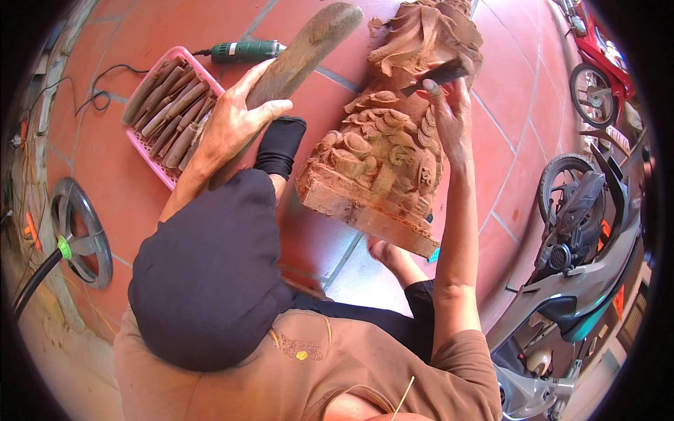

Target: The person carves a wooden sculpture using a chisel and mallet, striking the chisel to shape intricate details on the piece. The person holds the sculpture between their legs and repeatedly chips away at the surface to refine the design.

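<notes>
My left hand (pixel 235 116) grips a long flat wooden mallet (pixel 309 45), thumb across it; its rounded end points up and away. My right hand (pixel 449 105) pinches a dark flat piece (pixel 444 73), whose exact kind I cannot make out, over the upper part of a carving. That reddish-brown wooden carving (pixel 393 151) lies tilted on the floor, with a block base (pixel 365 221) toward me, knobbly rounded shapes in its middle and flowing folds at its far end. My fingers hide part of the dark piece.
A pink basket (pixel 219 88) of several wooden-handled tools (pixel 172 109) stands at left, beside a green power tool (pixel 246 51) with a cord. My bent knee (pixel 203 274) and black-socked foot (pixel 281 144) are close by. A steering-wheel-like ring (pixel 104 252) is at left; motorbikes (pixel 590 259) are at right.
</notes>
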`<state>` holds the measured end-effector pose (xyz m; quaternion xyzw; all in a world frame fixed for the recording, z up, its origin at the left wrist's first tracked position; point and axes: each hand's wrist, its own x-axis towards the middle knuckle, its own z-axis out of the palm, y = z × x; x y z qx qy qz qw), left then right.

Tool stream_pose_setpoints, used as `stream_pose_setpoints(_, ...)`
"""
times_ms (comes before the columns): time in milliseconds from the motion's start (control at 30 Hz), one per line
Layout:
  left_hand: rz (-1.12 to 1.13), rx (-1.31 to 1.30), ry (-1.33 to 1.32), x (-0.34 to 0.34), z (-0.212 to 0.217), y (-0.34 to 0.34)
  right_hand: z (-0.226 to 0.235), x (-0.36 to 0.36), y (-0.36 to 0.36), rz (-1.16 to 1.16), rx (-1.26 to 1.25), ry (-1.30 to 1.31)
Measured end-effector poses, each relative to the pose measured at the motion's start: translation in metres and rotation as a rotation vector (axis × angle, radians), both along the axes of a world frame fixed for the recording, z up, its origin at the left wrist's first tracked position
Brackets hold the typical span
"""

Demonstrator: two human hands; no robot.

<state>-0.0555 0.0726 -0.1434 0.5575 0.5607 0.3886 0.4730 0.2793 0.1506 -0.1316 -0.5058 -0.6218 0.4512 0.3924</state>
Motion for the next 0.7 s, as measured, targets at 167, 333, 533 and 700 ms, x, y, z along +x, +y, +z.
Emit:
stream_pose_setpoints(167,-0.028,-0.010,-0.088,0.012,0.008,0.002,-0.010,-0.005,0.008,0.150,-0.031,-0.097)
stream_pose_setpoints(333,-0.017,0.027,-0.058,0.021,0.023,0.003,0.003,-0.020,0.008,0.278,-0.169,-0.092)
stream_pose_setpoints(533,0.011,0.027,-0.146,0.026,0.044,0.006,-0.005,-0.012,0.027,0.428,0.081,-0.488)
stream_pose_setpoints(700,0.018,0.031,-0.165,0.027,0.057,0.005,0.008,-0.016,0.036,0.611,0.107,-0.639)
